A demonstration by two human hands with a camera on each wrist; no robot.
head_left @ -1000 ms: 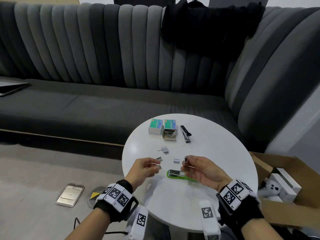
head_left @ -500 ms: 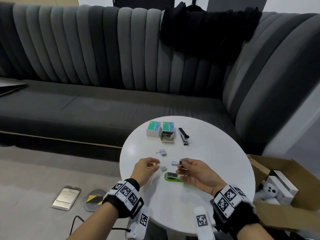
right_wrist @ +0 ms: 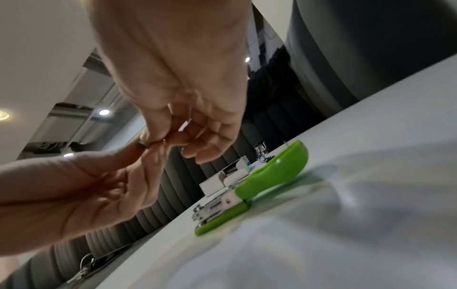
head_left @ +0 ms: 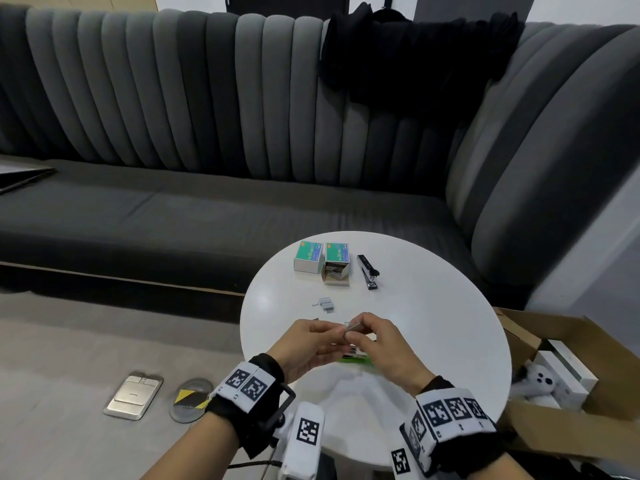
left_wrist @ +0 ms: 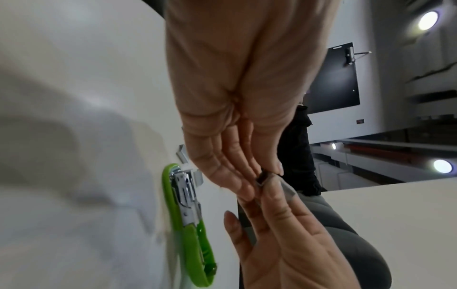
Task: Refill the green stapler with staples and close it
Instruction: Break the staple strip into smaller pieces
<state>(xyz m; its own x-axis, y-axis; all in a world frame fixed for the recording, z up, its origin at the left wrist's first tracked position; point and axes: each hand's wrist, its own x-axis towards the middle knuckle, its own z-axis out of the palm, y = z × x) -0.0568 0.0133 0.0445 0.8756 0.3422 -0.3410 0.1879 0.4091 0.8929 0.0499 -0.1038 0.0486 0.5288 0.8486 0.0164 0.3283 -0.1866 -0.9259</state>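
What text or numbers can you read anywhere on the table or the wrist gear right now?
"35": large print on the top of the closed staple box; the same figure on the open staple box. The smaller print and the red logo on both are too blurred to read.
Wrist bands: black-and-white square marker codes only, no words.
Green stapler and black stapler: no legible marking.

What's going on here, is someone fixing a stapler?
A person is refilling it. Both hands meet above the white round table: the left hand and the right hand together pinch a small strip of staples between their fingertips. The green stapler lies open on the table just beneath them, its metal channel exposed, not yet loaded or closed. Farther back sit two staple boxes, one open, some loose staples and a black stapler.
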